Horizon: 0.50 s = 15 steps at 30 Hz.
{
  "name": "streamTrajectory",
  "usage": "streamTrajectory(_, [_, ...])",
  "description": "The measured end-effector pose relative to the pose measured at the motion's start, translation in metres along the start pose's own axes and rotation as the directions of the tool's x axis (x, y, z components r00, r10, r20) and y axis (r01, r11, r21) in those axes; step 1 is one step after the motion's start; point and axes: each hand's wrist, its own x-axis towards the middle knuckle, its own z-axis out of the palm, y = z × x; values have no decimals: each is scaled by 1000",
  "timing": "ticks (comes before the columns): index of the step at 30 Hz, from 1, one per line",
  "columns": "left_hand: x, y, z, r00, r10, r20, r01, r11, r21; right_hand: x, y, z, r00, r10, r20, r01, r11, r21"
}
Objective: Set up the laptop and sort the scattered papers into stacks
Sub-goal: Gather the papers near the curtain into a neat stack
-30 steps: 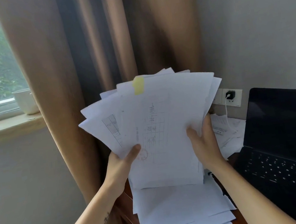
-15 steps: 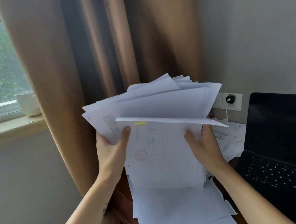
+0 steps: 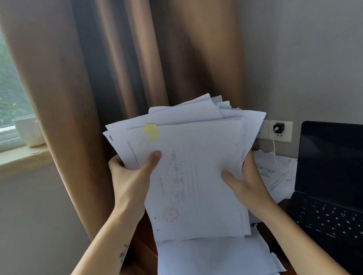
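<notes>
White papers [image 3: 196, 177] (fanned) in both hands [image 3: 132, 180]

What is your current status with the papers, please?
Left hand and right hand both grip the paper bundle, raised. Second stack on desk below. Laptop open, right. Nothing blocking.

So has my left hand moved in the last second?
Yes. The left hand has risen along the held papers: its thumb is now nearly level with the wall socket, where before it was clearly below it.
</notes>
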Motion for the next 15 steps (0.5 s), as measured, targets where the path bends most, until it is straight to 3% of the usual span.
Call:
streamTrajectory(4, [2,2,1,974,105,202,-150,963,223,0,-3,7,999,-7,-52,9,999,49])
streamTrajectory(7, [-3,0,3,962,138,236,-195,951,239,0,-1,8,998,-20,-61,23,999,44])
streamTrajectory(11, [-7,1,7,982,44,184,-71,987,145,2,1,6,997,19,-69,-13,996,92])
streamTrajectory(15, [-7,4,9,981,11,192,-36,991,130,1,-1,9,997,-38,-71,37,999,-3])
